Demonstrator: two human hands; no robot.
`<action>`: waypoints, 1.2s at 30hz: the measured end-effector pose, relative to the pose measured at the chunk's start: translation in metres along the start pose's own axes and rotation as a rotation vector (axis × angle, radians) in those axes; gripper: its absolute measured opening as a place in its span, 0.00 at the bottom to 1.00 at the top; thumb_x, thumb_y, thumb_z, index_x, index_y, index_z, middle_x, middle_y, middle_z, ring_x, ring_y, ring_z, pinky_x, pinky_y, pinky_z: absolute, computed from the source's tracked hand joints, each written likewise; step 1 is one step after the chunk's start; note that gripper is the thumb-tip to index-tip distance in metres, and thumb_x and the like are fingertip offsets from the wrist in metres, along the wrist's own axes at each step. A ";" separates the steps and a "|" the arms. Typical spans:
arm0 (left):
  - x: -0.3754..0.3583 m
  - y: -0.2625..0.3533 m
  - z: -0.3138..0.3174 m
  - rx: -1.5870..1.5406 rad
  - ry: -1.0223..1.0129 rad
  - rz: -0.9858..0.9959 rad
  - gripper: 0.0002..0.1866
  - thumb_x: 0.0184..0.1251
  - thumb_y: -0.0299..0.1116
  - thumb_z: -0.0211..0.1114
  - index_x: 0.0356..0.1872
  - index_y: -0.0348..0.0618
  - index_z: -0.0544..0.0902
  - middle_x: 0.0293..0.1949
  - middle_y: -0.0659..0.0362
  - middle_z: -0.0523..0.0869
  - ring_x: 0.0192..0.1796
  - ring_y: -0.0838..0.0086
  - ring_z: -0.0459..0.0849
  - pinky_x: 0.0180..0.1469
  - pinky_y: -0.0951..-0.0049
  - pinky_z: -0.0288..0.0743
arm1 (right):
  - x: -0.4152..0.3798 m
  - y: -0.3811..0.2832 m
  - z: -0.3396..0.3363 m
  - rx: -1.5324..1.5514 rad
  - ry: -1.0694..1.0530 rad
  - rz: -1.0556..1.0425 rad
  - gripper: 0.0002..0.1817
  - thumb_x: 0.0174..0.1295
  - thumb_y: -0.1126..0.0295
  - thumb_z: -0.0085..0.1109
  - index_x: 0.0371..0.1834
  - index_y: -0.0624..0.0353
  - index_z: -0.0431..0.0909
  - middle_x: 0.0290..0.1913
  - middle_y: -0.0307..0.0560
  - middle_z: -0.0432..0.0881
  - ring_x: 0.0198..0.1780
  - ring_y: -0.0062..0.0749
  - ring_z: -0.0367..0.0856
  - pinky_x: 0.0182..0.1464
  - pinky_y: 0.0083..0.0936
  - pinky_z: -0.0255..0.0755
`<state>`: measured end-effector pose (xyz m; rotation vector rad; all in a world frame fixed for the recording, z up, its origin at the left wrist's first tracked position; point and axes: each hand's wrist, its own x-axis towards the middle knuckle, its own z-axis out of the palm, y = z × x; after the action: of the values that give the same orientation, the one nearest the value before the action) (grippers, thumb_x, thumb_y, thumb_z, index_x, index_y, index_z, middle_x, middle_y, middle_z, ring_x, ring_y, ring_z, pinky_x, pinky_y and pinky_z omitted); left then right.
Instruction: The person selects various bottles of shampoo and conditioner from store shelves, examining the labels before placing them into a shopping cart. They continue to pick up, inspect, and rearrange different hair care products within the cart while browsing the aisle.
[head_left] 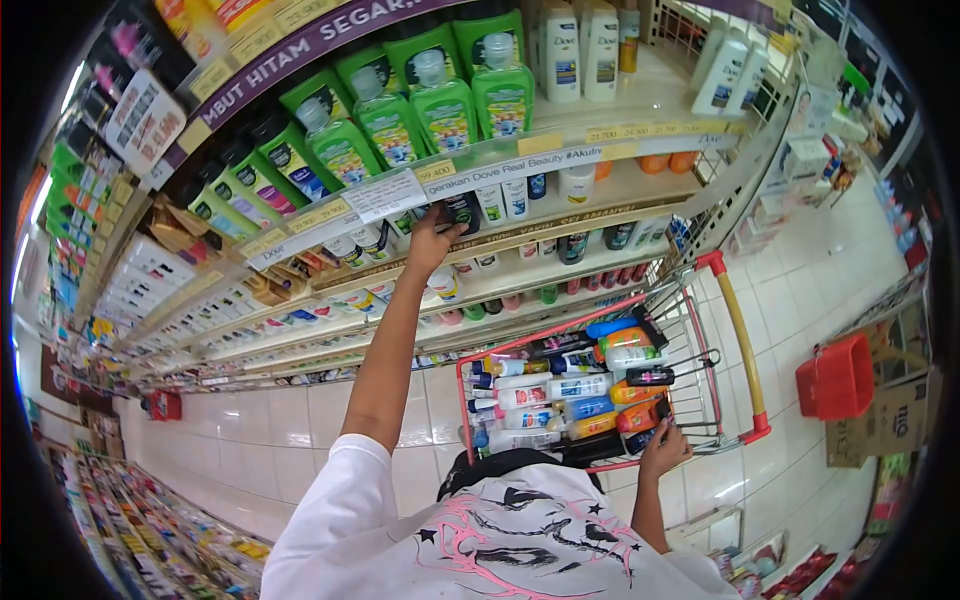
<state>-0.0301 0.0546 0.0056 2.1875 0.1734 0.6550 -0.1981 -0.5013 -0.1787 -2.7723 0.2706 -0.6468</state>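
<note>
My left hand [433, 243] reaches up into a shelf below the Dove price strip. Its fingers are closed around a dark bottle [463, 213] standing among white and dark bottles. Down at the side of a shopping cart [745, 340], my right hand [664, 450] is curled over the cart's rim, close to a black-capped bottle [662, 410]. Part of its grip is hidden. Inside the cart lie several shampoo and lotion bottles on their sides, among them a blue bottle [588, 407] and an orange bottle [638, 416].
Green shampoo bottles [443, 105] line the shelf above my left hand, with white Dove bottles [600, 52] farther right. A red basket [834, 380] and a cardboard box [893, 425] stand on the tiled floor to the right. Another stocked shelf [150, 520] runs along the lower left.
</note>
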 end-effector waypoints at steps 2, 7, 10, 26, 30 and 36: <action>-0.001 0.009 -0.001 -0.005 -0.022 -0.068 0.30 0.54 0.32 0.75 0.57 0.30 0.75 0.44 0.45 0.87 0.47 0.58 0.87 0.51 0.64 0.79 | 0.000 0.001 -0.001 0.001 -0.034 0.007 0.16 0.70 0.56 0.52 0.32 0.56 0.80 0.32 0.42 0.78 0.39 0.37 0.76 0.56 0.43 0.58; 0.001 0.001 -0.001 -0.009 -0.003 -0.032 0.29 0.54 0.33 0.76 0.55 0.30 0.76 0.43 0.45 0.87 0.47 0.58 0.87 0.52 0.63 0.79 | -0.003 0.000 0.002 -0.005 -0.027 0.027 0.18 0.70 0.55 0.53 0.30 0.57 0.79 0.29 0.44 0.78 0.38 0.39 0.75 0.56 0.43 0.59; -0.002 -0.003 0.000 -0.032 0.012 -0.047 0.29 0.54 0.35 0.76 0.54 0.31 0.76 0.44 0.45 0.87 0.48 0.57 0.87 0.53 0.63 0.79 | 0.000 -0.003 -0.004 -0.010 -0.034 0.015 0.18 0.70 0.55 0.53 0.29 0.57 0.79 0.29 0.44 0.79 0.37 0.40 0.75 0.55 0.43 0.59; -0.257 0.029 -0.001 0.090 0.223 -0.245 0.19 0.67 0.29 0.63 0.58 0.37 0.78 0.53 0.48 0.83 0.55 0.62 0.82 0.59 0.64 0.73 | 0.010 0.023 -0.008 0.154 -0.385 0.101 0.18 0.71 0.54 0.52 0.41 0.57 0.83 0.33 0.50 0.84 0.36 0.43 0.82 0.62 0.53 0.57; -0.435 0.000 -0.001 0.090 0.075 -0.686 0.19 0.68 0.26 0.62 0.59 0.37 0.77 0.45 0.53 0.86 0.48 0.69 0.84 0.49 0.69 0.77 | 0.026 0.032 -0.019 0.356 -0.449 0.123 0.13 0.61 0.70 0.62 0.47 0.62 0.80 0.43 0.57 0.86 0.48 0.49 0.85 0.50 0.36 0.77; -0.502 0.035 -0.011 0.011 -0.026 -0.787 0.18 0.69 0.26 0.59 0.59 0.37 0.76 0.38 0.53 0.87 0.37 0.73 0.86 0.40 0.74 0.79 | 0.041 0.010 -0.030 -0.189 -0.969 -0.286 0.42 0.40 0.44 0.77 0.60 0.50 0.76 0.56 0.53 0.81 0.52 0.52 0.83 0.55 0.50 0.73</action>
<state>-0.4679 -0.1291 -0.1607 1.9108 0.9604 0.1725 -0.1765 -0.5279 -0.1397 -2.9422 -0.2884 0.7286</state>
